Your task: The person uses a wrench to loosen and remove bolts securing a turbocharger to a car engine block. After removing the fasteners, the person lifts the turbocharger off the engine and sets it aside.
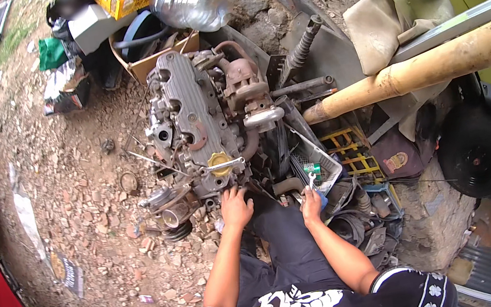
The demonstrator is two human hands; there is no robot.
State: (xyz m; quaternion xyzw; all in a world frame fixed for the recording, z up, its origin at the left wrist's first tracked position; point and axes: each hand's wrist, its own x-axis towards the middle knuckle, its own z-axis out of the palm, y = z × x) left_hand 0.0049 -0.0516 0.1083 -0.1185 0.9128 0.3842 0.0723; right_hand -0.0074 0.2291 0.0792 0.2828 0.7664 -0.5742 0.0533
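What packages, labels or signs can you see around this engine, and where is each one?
Brown cardboard box: behind the engine, open, holding dark parts.
Clear plastic bottle: top centre, lying on its side.
Dark flat printed packet: on the dirt, lower left, with a round yellow mark.
Small green box: in the tray, right of the engine.

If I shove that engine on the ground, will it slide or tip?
The engine is a big cast-metal block, so probably far too heavy to slide by hand. It sits on rubble among parts, so it would likely snag. The left hand rests at its near end; the right hand holds a wrench.
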